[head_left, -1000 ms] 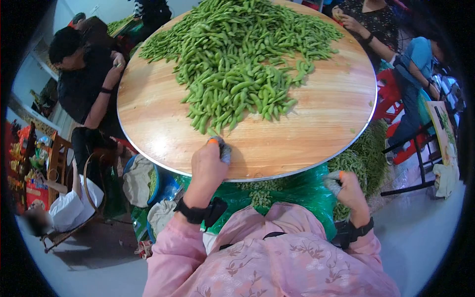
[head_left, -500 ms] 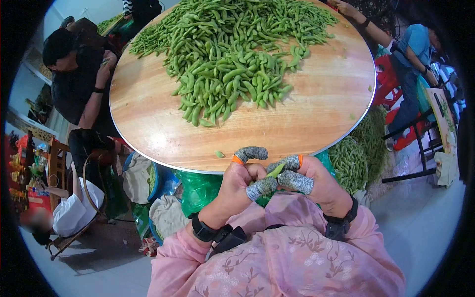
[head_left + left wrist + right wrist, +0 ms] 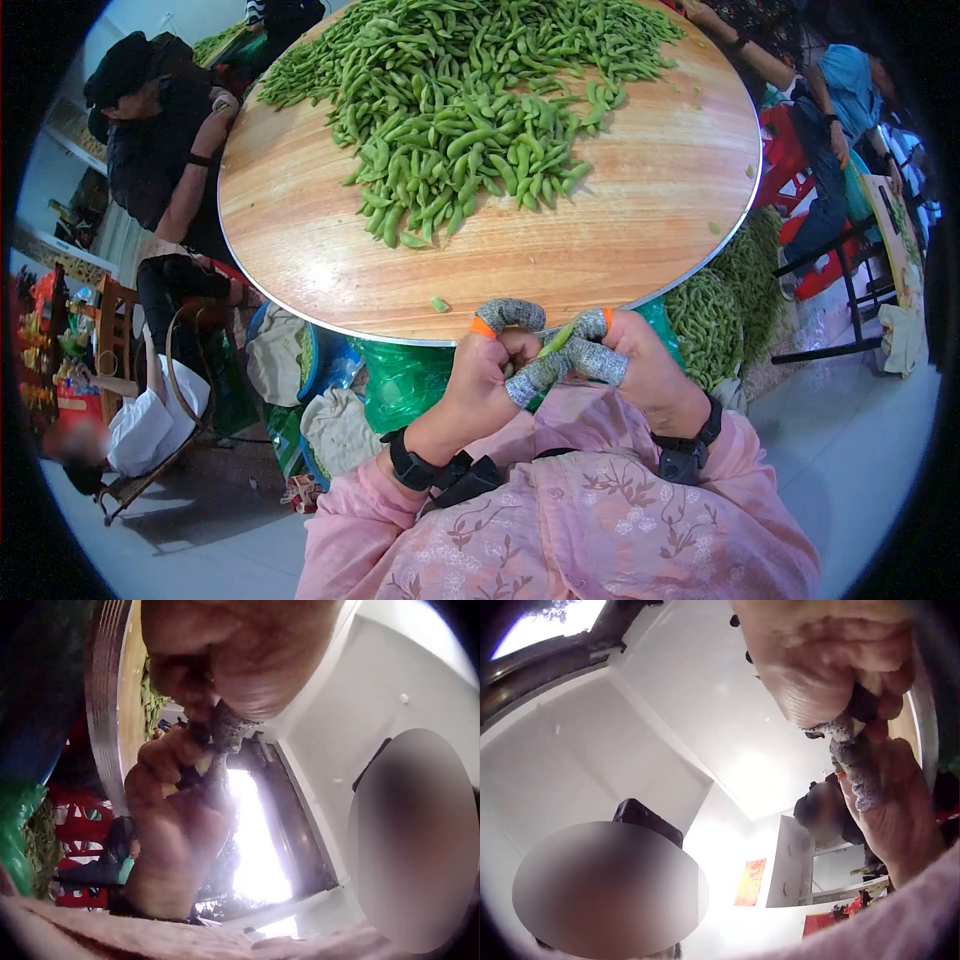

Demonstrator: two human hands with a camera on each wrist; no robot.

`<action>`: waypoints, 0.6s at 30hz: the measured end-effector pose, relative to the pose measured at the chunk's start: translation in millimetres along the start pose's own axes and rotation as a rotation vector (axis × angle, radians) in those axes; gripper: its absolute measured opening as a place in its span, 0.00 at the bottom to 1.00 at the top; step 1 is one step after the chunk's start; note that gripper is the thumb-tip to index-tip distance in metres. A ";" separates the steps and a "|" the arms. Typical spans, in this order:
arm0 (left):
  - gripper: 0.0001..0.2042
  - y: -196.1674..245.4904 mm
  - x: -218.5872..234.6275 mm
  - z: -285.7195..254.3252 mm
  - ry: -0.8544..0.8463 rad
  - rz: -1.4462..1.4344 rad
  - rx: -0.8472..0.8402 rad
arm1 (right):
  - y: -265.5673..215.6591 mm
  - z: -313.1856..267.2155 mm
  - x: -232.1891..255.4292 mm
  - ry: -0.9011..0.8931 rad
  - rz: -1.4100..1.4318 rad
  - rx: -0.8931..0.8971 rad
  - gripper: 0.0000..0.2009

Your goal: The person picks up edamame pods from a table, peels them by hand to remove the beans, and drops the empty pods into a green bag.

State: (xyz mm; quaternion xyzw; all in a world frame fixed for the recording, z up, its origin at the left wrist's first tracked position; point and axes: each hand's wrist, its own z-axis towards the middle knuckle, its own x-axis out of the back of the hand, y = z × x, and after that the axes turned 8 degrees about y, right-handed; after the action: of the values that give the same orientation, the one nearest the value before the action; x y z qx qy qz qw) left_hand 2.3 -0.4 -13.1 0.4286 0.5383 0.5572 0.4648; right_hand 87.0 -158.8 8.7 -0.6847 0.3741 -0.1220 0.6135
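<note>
In the head view, my left hand [image 3: 474,372] and right hand [image 3: 650,368] meet in front of the table's near edge. A green soybean pod [image 3: 556,341] is pinched between them, slanting up to the right. Grey knitted covers with orange bands wrap the thumbs and forefingers, and the two thumb tips overlap in this view. The pod's ends are partly hidden by the fingers. Beyond the hands a large heap of soybean pods [image 3: 450,110] lies on the round wooden table [image 3: 300,230]. One small green piece [image 3: 440,304] sits alone near the table's rim.
Green plastic [image 3: 405,385] hangs below the table edge. More pods [image 3: 705,330] are piled on the floor at right, near red stools [image 3: 785,165]. Cloth-covered blue tubs [image 3: 277,355] stand at left. Other people [image 3: 150,150] sit around the table.
My left hand has drawn back from the front of the heap to meet my right hand, which moved left and up. Since half a second ago, the thumbs have come closer together over the pod.
</note>
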 end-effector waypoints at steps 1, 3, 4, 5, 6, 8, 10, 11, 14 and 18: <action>0.18 2.2 -0.8 0.3 0.001 0.001 0.001 | 3.5 1.4 1.0 0.010 0.002 -0.022 0.05; 0.21 11.1 -3.8 2.1 0.046 0.444 -0.096 | 15.3 4.6 2.7 0.053 0.019 -0.011 0.05; 0.21 14.0 -5.4 0.3 0.048 0.445 -0.096 | 17.9 5.7 2.4 0.096 0.036 0.000 0.06; 0.18 16.2 -7.4 -3.5 0.062 0.671 -0.197 | 16.0 5.3 2.6 0.095 0.037 -0.002 0.06; 0.15 16.5 -8.8 -6.4 0.072 0.894 -0.297 | 10.5 3.9 2.0 0.081 0.024 0.003 0.06; 0.16 8.9 -7.5 -5.7 0.079 0.953 -0.401 | 8.4 2.6 2.2 0.072 0.010 0.011 0.06; 0.16 8.3 -6.2 -4.6 0.096 1.016 -0.507 | 12.1 3.8 0.7 0.075 0.014 0.066 0.06; 0.13 11.0 -6.7 -3.5 0.090 0.927 -0.472 | 11.9 3.7 -1.3 0.074 0.013 0.068 0.06; 0.08 6.5 -9.3 -3.2 0.101 0.626 -0.321 | 13.2 2.6 -3.9 0.100 0.057 0.135 0.04; 0.05 0.0 -7.8 -2.5 0.134 0.016 0.090 | 18.8 4.3 -1.0 0.082 -0.042 0.192 0.04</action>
State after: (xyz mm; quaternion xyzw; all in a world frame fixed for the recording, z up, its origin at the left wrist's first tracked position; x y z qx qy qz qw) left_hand 1.4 -8.6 -13.1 0.4152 0.5894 0.5634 0.4035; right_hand 82.2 -154.3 -9.4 -0.6250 0.3712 -0.1981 0.6575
